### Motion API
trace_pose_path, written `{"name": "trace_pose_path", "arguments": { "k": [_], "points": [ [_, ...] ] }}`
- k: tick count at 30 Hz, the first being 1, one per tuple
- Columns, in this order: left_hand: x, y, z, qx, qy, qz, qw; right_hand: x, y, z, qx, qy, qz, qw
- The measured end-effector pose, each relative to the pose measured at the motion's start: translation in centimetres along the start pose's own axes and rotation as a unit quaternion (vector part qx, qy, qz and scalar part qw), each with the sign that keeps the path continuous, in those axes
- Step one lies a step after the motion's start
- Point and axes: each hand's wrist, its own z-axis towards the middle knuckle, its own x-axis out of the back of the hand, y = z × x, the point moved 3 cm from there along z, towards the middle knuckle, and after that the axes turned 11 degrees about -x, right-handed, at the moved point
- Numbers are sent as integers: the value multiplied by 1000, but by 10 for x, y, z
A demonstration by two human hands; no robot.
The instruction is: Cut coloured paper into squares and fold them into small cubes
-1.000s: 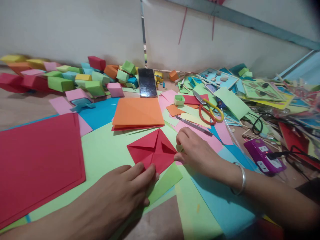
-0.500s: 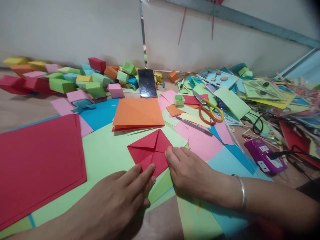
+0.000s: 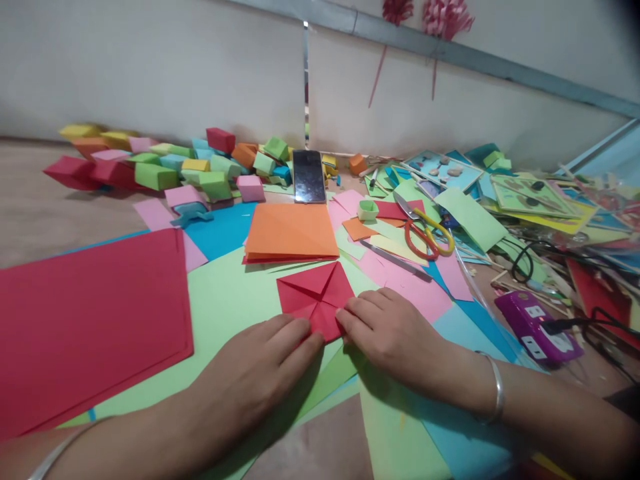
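Note:
A small square of red folded paper [image 3: 320, 300], its corners turned in toward the middle, lies on a pale green sheet [image 3: 225, 287]. My left hand [image 3: 265, 367] grips its near left edge, fingers together and the thumb hidden beneath. At the right corner, the curled fingers of my right hand [image 3: 390, 333] pinch the same paper. Just behind it rests a folded stack of orange paper [image 3: 293, 230] with red layers under it. A large stack of red sheets [image 3: 95, 320] spreads out at the left.
Scissors [image 3: 425, 230] and a thin metal blade [image 3: 397, 260] lie on scraps at the right. Beyond are a phone [image 3: 309, 177] and several coloured paper boxes [image 3: 156, 176]. A purple power strip [image 3: 537, 327] with black cables sits far right.
The view has shifted, so the scene sits further right and lower. The red paper is turned a little, and my left fingers have moved onto its near edge, closer to my right hand.

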Motion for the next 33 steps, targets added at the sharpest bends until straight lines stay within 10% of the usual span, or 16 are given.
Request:
{"name": "trace_pose_path", "arguments": {
  "k": [19,26,33],
  "points": [
    [-10,-20,-6,70,20,-35,997,-14,13,10,-32,-66,261,963],
    [-1,-31,7,164,33,-71,983,-12,19,11,-185,-39,369,910],
    [3,-38,12,204,42,-161,965,-15,15,12,-177,45,333,925]
  ]
}}
